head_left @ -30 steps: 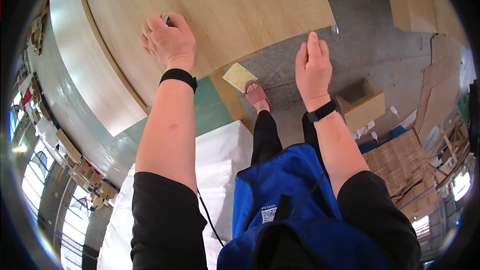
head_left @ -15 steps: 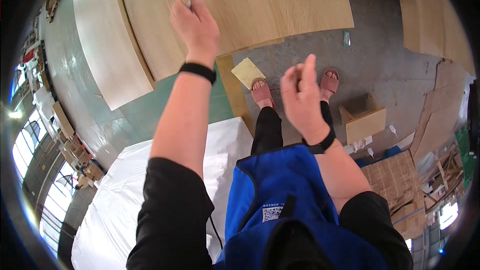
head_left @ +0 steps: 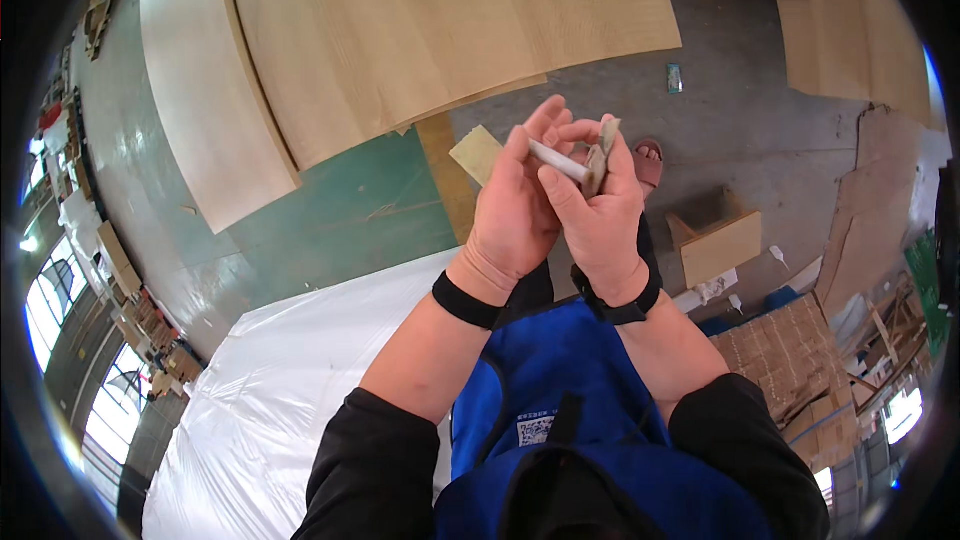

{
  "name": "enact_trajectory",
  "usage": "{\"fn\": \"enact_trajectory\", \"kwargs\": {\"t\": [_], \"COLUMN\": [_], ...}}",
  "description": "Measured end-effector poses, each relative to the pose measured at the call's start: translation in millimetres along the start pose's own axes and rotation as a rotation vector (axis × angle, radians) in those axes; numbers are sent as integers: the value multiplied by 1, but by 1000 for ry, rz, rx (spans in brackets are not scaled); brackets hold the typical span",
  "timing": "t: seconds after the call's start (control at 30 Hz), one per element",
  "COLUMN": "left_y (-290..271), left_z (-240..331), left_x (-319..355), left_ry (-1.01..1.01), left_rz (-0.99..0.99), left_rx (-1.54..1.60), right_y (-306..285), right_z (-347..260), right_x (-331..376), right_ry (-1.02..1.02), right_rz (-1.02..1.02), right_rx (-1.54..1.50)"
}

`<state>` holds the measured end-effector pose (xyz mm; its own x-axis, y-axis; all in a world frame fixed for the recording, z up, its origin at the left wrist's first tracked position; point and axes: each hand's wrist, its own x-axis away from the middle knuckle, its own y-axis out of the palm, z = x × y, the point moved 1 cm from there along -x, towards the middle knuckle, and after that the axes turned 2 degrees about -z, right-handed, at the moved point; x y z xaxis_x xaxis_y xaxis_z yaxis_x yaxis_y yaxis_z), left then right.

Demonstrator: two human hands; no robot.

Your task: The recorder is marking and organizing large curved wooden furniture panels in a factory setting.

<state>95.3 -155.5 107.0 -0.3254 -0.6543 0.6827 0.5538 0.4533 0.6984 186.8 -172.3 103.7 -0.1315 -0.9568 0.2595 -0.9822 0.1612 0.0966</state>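
My two hands are up together in front of me, just right of the middle of the view. My left hand (head_left: 515, 205) is curled, and its fingers pinch one end of a thin white stick (head_left: 558, 160). My right hand (head_left: 600, 210) is curled too and touches my left hand. Its thumb and fingers pinch a small flat tan scrap (head_left: 602, 152), which stands up on its edge and touches the stick's other end. I cannot tell what the scrap is made of. Far below my hands, at 12 o'clock, big pale wood sheets (head_left: 430, 30) lie on the floor (head_left: 350, 210), which is green there. At 3 o'clock sits a small open cardboard box (head_left: 715, 240). At 8 o'clock lies a white plastic sheet (head_left: 280, 390).
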Motion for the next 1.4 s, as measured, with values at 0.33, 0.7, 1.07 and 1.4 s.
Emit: {"fn": "enact_trajectory", "kwargs": {"t": [0.33, 0.7, 1.07, 1.4], "left_y": [-27, -46, -46, -41], "left_z": [58, 139, 142, 142], "left_x": [-29, -46, -49, -50], "left_ry": [500, -164, -227, -305], "left_rz": [244, 547, 513, 512], "left_rx": [-2098, -2379, -2395, -2398], "right_y": [-30, -65, -17, 1], "right_z": [-4, 35, 41, 45], "right_x": [-44, -91, -75, -68], "right_ry": [113, -176, -315, -309], "right_rz": [223, 404, 243, 261], "right_rx": [-201, 334, 592, 632]}}
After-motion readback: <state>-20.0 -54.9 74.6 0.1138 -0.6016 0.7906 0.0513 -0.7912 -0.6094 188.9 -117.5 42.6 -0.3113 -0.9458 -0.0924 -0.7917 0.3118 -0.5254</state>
